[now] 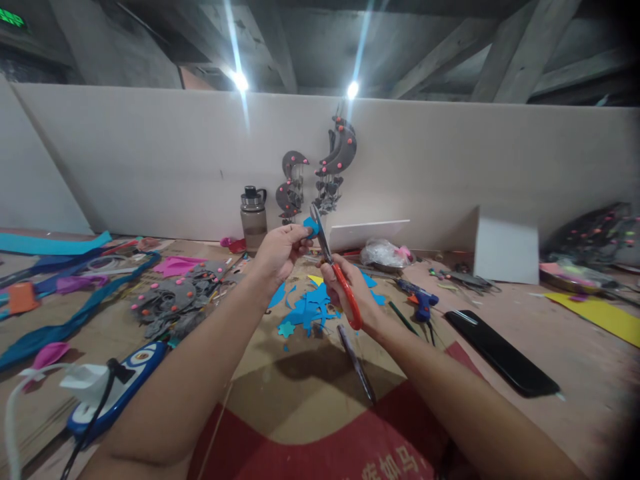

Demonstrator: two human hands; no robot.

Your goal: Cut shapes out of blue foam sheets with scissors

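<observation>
Between the fingertips of my left hand [285, 250] is a small blue felt piece [311, 228], raised above the table. My right hand [345, 283] is closed around the red handles of a pair of scissors [345, 287]. The scissor blades point up and away, right beside the blue piece; whether they touch it I cannot tell. Below my hands lie several blue felt scraps [305, 310], with a blue-green flower-shaped piece [287, 329] at their near edge. A pen [356, 363] lies on the cardboard nearer to me.
At left sit grey felt pieces with pink dots [173, 300] and a blue power strip [120, 393]. A bottle [253, 220] stands by the white board. Grey moon ornaments [343, 147] hang there. To the right are a glue gun [423, 300] and a black phone [500, 353].
</observation>
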